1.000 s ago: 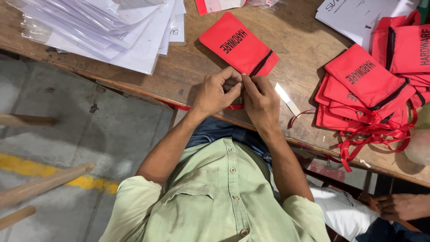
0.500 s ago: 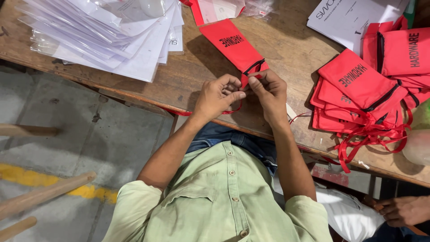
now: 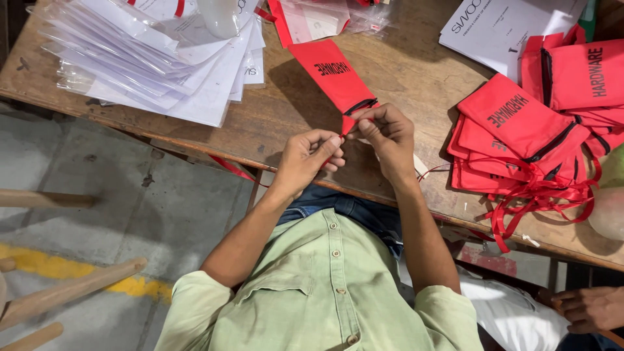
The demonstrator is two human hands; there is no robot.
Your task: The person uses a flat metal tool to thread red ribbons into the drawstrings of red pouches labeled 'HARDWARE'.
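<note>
A flat red fabric pouch point(image 3: 328, 73) with black lettering lies on the wooden table point(image 3: 416, 78), its black-edged mouth toward me. My right hand point(image 3: 389, 138) pinches the pouch's near corner at the mouth. My left hand point(image 3: 311, 156) pinches a thin red ribbon point(image 3: 229, 169) right beside that corner; the ribbon trails off the table edge to the left. The fingertips of both hands nearly touch.
A heap of similar red pouches point(image 3: 520, 130) with tangled red ribbons lies at the right. Clear plastic sleeves with white papers point(image 3: 149, 58) are stacked at the left. White printed sheets point(image 3: 507, 23) lie at the back right. Another person's hand point(image 3: 588, 309) shows at the lower right.
The pouch has swung so its far end points further up and left. Both hands have shifted along the table edge while still gripping its near corner and the ribbon.
</note>
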